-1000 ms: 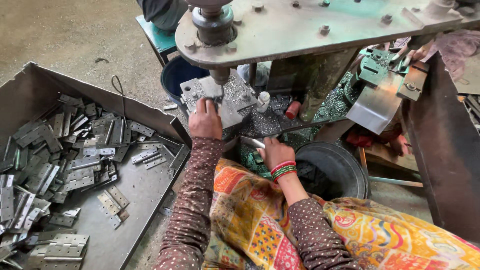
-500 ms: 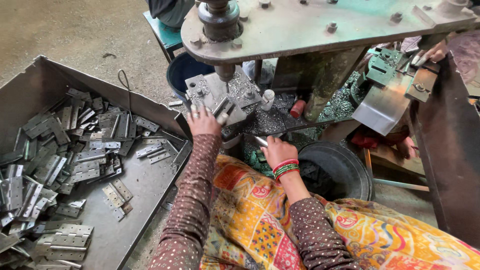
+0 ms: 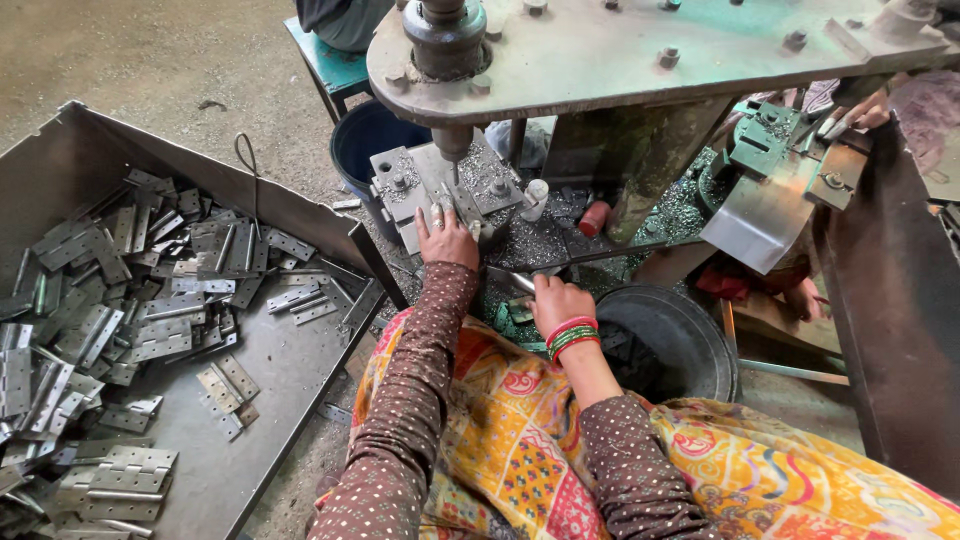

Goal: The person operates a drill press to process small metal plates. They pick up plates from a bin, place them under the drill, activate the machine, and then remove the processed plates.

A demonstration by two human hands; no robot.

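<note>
Under the big grey press arm [image 3: 640,55], the left hand [image 3: 447,238] rests on the metal block [image 3: 440,190] of the machine. Its fingers [image 3: 436,216] lie flat and a little spread, pressing down on a small metal piece there (it is too hidden to tell what kind). A thin drill rod [image 3: 452,150] points down just above that hand.

Nearer and to the right, the right hand [image 3: 556,300] is curled around a long thin metal bar [image 3: 600,256]. The bar runs off to the right, across a bed of shiny metal chips [image 3: 540,240]. Red and green bangles [image 3: 571,335] sit on that wrist.

A round black tub [image 3: 680,335] stands just right of the right hand. A dark blue bucket [image 3: 365,150] stands on the far side of the block.

Far to the left, a big grey tray [image 3: 270,370] lies on the floor, and many flat metal hinges [image 3: 130,310] are piled in it. Another person's hand [image 3: 865,110] shows at the far right, beside a green metal part [image 3: 760,140].
</note>
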